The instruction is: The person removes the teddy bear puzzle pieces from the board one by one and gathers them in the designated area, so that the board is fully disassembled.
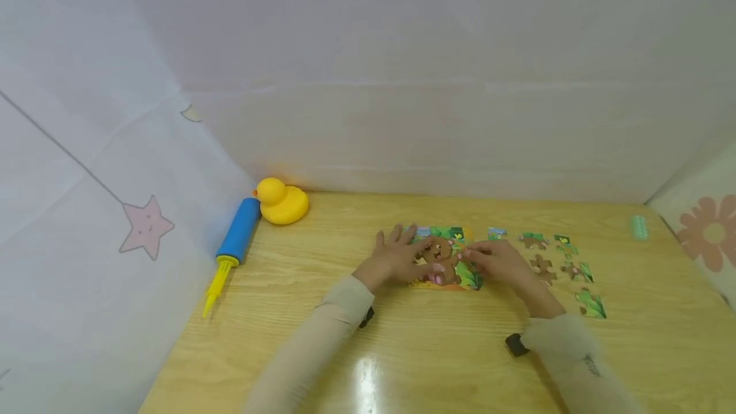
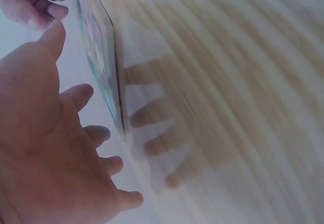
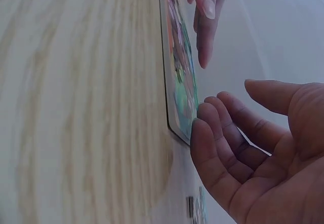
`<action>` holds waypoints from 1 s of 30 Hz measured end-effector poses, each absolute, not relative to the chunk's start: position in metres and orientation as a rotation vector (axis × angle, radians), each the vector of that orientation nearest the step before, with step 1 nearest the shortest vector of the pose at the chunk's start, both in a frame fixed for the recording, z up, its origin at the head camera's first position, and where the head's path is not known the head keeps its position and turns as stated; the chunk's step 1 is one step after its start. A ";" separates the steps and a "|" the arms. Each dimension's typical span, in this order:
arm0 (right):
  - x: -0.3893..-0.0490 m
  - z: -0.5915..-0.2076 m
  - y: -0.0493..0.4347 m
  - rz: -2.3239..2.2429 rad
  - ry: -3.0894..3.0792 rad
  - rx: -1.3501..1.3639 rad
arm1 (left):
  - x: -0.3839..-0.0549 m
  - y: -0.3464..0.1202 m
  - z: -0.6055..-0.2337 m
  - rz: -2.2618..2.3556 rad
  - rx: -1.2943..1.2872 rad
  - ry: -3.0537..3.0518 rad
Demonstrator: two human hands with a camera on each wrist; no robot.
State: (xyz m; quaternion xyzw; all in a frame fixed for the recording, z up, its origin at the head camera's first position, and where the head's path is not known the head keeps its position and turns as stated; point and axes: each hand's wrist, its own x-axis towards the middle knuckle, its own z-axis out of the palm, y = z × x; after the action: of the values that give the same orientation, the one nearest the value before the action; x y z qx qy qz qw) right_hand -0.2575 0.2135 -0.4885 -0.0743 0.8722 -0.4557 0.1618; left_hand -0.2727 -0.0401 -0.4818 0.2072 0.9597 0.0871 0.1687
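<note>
A jigsaw puzzle (image 1: pixel 441 253) with a brown bear on it lies flat on the table, partly covered by the hands. My left hand (image 1: pixel 395 262) is spread over its left side, fingers apart and holding nothing; in the left wrist view the left hand (image 2: pixel 48 143) shows its palm beside the puzzle's edge. At the right edge is my right hand (image 1: pixel 499 263). Seen from the right wrist, the right hand (image 3: pixel 263 155) has loosely bent fingers right at the puzzle's corner, the thumb apart from them and nothing between.
Several loose jigsaw pieces (image 1: pixel 542 269) lie to the right of the puzzle. At the back left sit a yellow rubber duck (image 1: pixel 283 203) and a blue and yellow hand pump (image 1: pixel 239 232). A small green object (image 1: pixel 639 227) lies far right. Pale cloth walls (image 1: pixel 368 133) border the table.
</note>
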 end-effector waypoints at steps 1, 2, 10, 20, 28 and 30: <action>-0.258 -0.489 0.211 -1.291 2.492 -0.212 | -0.274 -0.042 -0.482 0.247 0.583 2.724; -0.259 -0.489 0.209 -1.281 2.493 -0.218 | -0.274 -0.044 -0.482 0.246 0.587 2.719; -0.261 -0.491 0.199 -1.114 2.551 -0.329 | -0.278 -0.055 -0.485 0.212 0.655 2.716; -0.262 -0.489 0.193 -0.990 2.652 -0.411 | -0.280 -0.055 -0.486 0.205 0.647 2.711; -0.260 -0.491 0.193 -0.956 2.667 -0.383 | -0.278 -0.056 -0.488 0.244 0.638 2.678; -0.260 -0.491 0.193 -0.946 2.671 -0.363 | -0.278 -0.056 -0.488 0.251 0.634 2.676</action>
State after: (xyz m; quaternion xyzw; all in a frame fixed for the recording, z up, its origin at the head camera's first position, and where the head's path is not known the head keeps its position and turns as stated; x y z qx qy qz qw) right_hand -0.2602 0.1927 -0.4909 -0.1259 0.9255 -0.3279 0.1417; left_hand -0.2785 -0.0561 -0.4882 0.2256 0.9516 0.0894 0.1889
